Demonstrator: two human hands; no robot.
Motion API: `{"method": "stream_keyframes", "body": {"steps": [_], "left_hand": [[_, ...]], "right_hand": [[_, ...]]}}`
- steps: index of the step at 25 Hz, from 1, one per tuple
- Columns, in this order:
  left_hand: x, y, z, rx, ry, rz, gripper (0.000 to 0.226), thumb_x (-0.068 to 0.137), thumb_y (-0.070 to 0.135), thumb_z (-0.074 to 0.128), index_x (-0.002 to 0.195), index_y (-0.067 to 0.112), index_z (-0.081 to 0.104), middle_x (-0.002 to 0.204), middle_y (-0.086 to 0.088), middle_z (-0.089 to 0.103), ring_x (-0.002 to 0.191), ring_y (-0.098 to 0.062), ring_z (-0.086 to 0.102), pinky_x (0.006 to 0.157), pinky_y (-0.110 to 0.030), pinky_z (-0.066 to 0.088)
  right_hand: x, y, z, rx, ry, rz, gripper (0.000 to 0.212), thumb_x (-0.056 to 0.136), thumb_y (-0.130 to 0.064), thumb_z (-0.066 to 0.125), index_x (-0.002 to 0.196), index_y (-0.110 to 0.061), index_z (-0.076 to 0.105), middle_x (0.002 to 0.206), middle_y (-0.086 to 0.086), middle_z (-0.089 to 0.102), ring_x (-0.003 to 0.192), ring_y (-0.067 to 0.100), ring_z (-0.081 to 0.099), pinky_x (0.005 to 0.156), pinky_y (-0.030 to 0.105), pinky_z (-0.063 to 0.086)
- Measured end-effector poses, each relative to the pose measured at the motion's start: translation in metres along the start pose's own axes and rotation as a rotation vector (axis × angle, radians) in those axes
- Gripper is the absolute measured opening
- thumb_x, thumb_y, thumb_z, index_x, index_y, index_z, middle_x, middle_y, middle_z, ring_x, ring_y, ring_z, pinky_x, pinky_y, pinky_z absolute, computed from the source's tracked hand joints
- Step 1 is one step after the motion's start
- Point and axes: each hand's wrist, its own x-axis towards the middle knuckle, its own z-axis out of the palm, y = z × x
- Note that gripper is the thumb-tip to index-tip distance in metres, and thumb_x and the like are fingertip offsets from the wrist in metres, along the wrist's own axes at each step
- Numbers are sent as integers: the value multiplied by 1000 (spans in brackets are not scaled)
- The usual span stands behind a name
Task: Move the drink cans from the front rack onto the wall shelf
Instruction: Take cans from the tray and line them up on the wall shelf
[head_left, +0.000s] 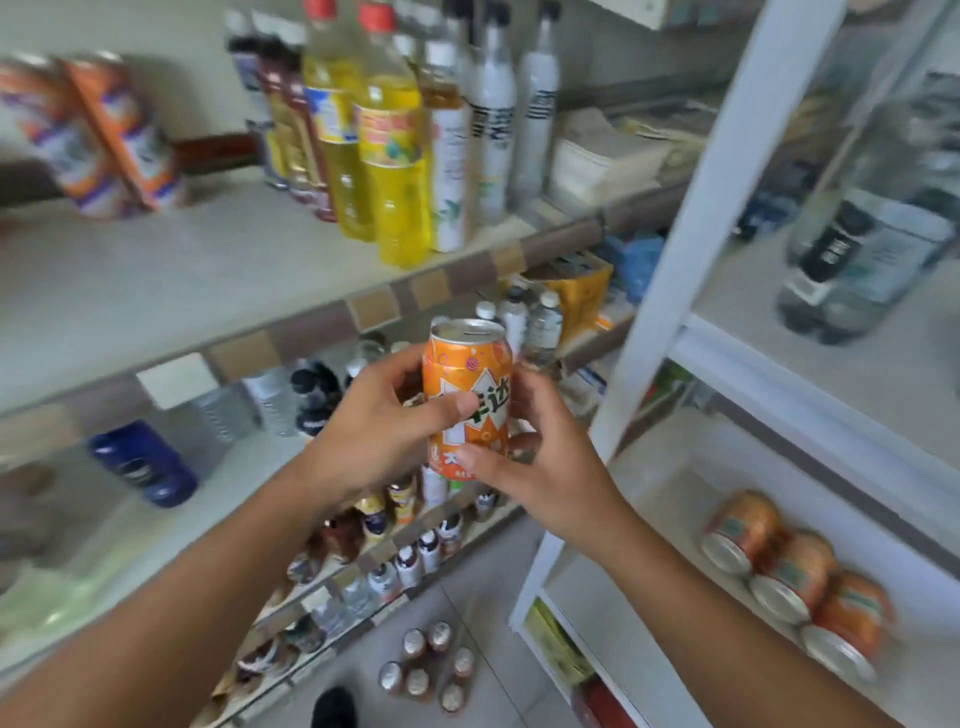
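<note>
an orange drink can (466, 395) is held upright in the air between the two shelving units, in front of the tiled edge of the wall shelf (218, 270). its label is orange with large white chinese characters on a green outline; i can read "达" clearly, the rest is partly covered by fingers. the left hand (374, 431) grips the can from the left side, with the thumb curled across the label. the right hand (540, 467) holds it from the right and lower part, fingers curled around the bottom. on the wall shelf, far left, two more orange cans (98, 135) stand close together, blurred, their writing not readable. further right on the same shelf stand yellow drink bottles (389, 140) with red caps and colourful labels, and white bottles (493, 114) with black stripes. on the white front rack (727, 156) at the right, three orange cans (795, 582) lie on their sides in a row, touching each other. above them a clear bottle (852, 254) with a dark label stands on the rack, its text too blurred to read.
</note>
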Motion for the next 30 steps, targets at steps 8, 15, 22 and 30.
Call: {"method": "stream_keyframes", "body": {"steps": [8, 15, 22, 30], "left_hand": [[-26, 50, -134, 78, 335, 127, 59, 64, 31, 79, 115, 11, 60, 103, -3, 74, 96, -16, 70, 77, -25, 55], [-45, 74, -231, 436, 705, 109, 33, 95, 40, 57, 122, 21, 59, 110, 12, 68, 103, -4, 63, 88, -23, 50], [-72, 44, -321, 1142, 931, -237, 29, 93, 42, 51, 112, 21, 59, 109, -1, 64, 97, -28, 63, 77, -35, 50], [-73, 23, -361, 1134, 913, -335, 35, 95, 40, 46, 121, 18, 52, 120, -6, 62, 106, -32, 60, 82, -41, 51]], "right_hand": [[100, -70, 116, -111, -150, -167, 69, 69, -41, 82, 128, -28, 50, 113, -14, 66, 101, -1, 64, 88, 35, 57], [175, -109, 211, -185, -208, -263, 63, 70, -41, 85, 121, -26, 51, 98, -23, 60, 90, -17, 56, 76, 7, 48], [243, -114, 301, -211, -244, -290, 53, 73, -37, 83, 115, -26, 52, 100, -18, 60, 81, -10, 57, 72, 8, 43], [289, -106, 392, -310, -196, -252, 54, 72, -38, 84, 108, -16, 50, 99, -6, 57, 88, 10, 55, 74, 25, 44]]}}
